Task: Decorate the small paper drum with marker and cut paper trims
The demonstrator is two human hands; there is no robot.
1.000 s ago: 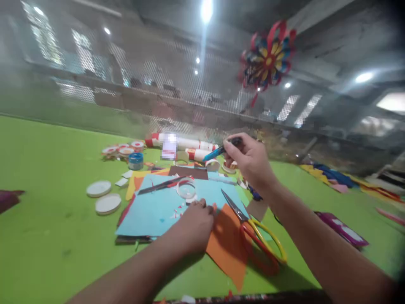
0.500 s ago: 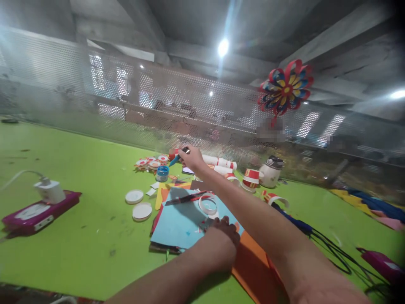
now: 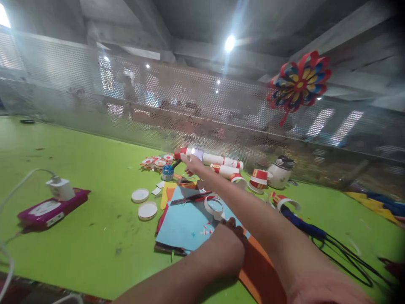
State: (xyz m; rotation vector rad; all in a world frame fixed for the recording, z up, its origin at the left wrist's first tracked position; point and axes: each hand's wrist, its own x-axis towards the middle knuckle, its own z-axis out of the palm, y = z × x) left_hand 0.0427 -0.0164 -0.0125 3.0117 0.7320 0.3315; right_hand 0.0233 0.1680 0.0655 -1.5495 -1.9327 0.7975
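My right hand [image 3: 192,164] reaches to the back of the table, its fingers closed on a phone [image 3: 198,153] with a lit screen. Just left of it, a dark-handled brush [image 3: 176,163] leans in a small jar of blue paint [image 3: 167,172]. My left hand [image 3: 232,240] rests curled on the paper stack, and what its fingers hold, if anything, is hidden. Beside those fingers stands a white paper ring [image 3: 214,205]. Under it lies light blue paper [image 3: 180,226] with small red and white scraps, and scissors [image 3: 190,198] lie across its top.
Red-and-white paper cups [image 3: 258,180], white paper rolls [image 3: 226,170] and a white kettle [image 3: 281,173] stand at the back. Two white discs [image 3: 147,210] lie left of the papers. A purple power strip [image 3: 53,211] sits left, and a blue-handled corded tool [image 3: 303,226] right.
My right hand has let go of the brush, which now stands in the paint jar, and has lifted the phone from the table. My left hand stays curled on the papers. The view has shifted slightly.
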